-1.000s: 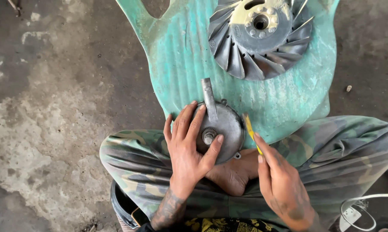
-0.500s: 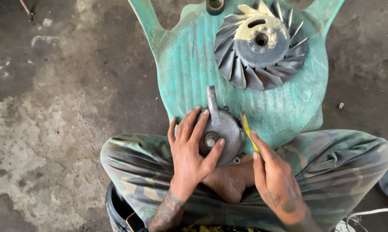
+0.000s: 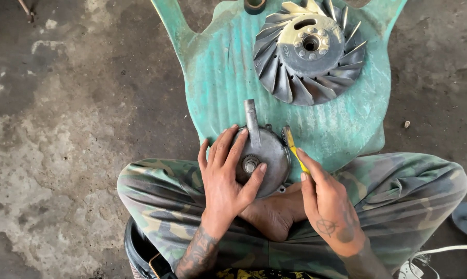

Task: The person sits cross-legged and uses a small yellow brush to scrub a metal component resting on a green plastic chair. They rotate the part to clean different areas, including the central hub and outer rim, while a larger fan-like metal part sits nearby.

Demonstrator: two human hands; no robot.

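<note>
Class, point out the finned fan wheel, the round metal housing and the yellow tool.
fan wheel [image 3: 310, 49], head view, central hub.
round metal housing [image 3: 271, 150], head view, flat face.
yellow tool [image 3: 294, 150], head view, shaft.

The plastic chair [image 3: 218, 77] lying flat is faded turquoise, streaked with white scuffs and ribbed lines. The fan wheel [image 3: 308, 49] on it is dull grey metal with a pale yellowish patch across its hub. The round cover [image 3: 267, 155] is dusty grey-silver. The tool [image 3: 294, 150] has a yellow handle. The trousers [image 3: 161, 191] carry a green-and-brown camouflage pattern. The floor [image 3: 63, 129] is dark grey concrete with pale blotches. A white cable [image 3: 440, 250] curls at the lower right.
</note>
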